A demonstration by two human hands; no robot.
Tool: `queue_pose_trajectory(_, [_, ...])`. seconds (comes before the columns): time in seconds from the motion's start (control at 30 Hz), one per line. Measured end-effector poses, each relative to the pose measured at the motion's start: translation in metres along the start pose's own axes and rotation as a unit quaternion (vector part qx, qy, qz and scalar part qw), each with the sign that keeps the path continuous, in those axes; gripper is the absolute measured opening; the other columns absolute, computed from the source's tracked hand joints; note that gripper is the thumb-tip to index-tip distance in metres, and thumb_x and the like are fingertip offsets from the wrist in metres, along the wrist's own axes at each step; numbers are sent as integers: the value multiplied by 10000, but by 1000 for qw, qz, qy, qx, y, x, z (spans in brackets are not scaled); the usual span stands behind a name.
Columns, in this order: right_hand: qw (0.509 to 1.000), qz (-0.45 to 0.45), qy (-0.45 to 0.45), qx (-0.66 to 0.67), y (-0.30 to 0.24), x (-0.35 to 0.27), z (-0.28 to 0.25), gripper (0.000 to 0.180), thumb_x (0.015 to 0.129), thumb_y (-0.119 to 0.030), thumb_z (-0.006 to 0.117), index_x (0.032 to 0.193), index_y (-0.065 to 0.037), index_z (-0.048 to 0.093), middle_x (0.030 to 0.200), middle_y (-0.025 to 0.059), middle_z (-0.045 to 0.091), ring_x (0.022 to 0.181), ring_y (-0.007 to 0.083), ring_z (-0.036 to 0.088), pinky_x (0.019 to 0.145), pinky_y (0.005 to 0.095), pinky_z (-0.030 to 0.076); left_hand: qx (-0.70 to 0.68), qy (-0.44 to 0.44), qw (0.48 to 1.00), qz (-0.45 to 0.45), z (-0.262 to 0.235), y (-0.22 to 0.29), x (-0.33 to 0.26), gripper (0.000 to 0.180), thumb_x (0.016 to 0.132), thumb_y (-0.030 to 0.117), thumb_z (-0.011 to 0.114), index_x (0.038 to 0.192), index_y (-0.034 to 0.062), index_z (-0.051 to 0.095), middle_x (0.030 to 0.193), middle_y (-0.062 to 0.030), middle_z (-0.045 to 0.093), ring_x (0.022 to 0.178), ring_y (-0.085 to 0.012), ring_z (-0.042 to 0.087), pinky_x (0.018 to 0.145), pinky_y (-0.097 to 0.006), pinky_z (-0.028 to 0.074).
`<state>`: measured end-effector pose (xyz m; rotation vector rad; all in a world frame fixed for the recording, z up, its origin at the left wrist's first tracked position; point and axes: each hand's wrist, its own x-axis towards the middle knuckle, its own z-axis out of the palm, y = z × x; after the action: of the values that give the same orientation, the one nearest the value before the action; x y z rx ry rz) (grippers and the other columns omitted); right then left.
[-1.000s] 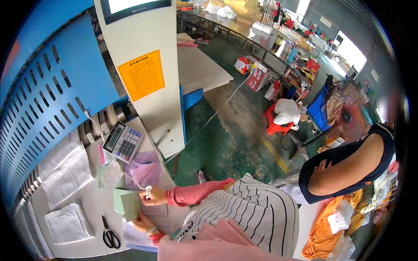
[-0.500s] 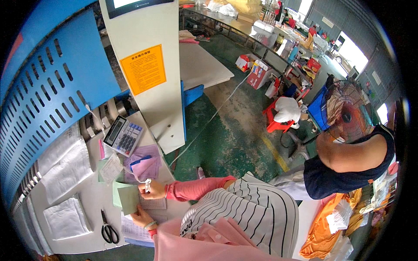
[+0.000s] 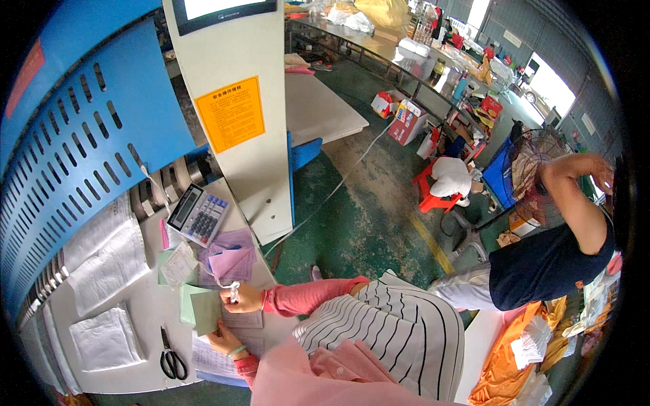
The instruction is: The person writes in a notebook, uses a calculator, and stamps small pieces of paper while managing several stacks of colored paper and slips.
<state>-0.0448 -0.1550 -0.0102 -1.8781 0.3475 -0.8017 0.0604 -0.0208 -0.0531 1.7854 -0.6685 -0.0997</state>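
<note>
My left hand [image 3: 227,340], with a pale green band at its wrist, grips the lower edge of a green paper sheet [image 3: 206,312]. The sheet stands tilted up over another green paper. Just beyond it, my right hand [image 3: 245,298] is closed around a small white object [image 3: 234,292] on a thin white cord; its kind is not clear. Printed sheets [image 3: 215,355] lie under and beside my hands. Purple paper [image 3: 237,245] and a white slip [image 3: 180,264] lie close by. A grey calculator [image 3: 198,215] rests behind them.
Black-handled scissors [image 3: 172,363] and folded white cloth [image 3: 107,340] lie on the white table [image 3: 54,304]. A blue slotted guard [image 3: 101,128] and a pale machine column [image 3: 233,61] stand beyond. At right are a co-worker [image 3: 542,267], a fan [image 3: 539,169] and a red stool [image 3: 433,193].
The whole view has shifted slightly right and down. My hands keep nearly the same hold on the green sheet and the white object. The co-worker's arm has risen and bent.
</note>
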Motion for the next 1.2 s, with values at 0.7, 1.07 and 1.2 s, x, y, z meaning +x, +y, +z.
queue_pose_trajectory(0.7, [1000,-6,-6,1,2,0,0,152,682,-120,610,646,-47,483,577,71,498,535,201,490,498,334,366,41,10,999,-14,0,6,-2,281,770,127,652,962,-66,583,893,-209,631,789,-292,626,682,-354,485])
queue_pose_trajectory(1.07, [999,-31,14,-14,4,-1,3,145,708,-125,604,673,-48,485,570,65,510,507,194,496,484,332,375,6,10,1000,-17,2,-3,0,304,757,144,668,974,-54,590,889,-195,637,784,-298,629,672,-379,485])
queue_pose_trajectory(1.2, [1000,-11,7,-16,4,-1,3,147,710,-139,600,678,-48,489,574,68,514,516,198,503,491,333,379,51,11,999,3,-2,12,0,301,765,139,666,974,-63,588,891,-195,636,775,-283,630,659,-367,488])
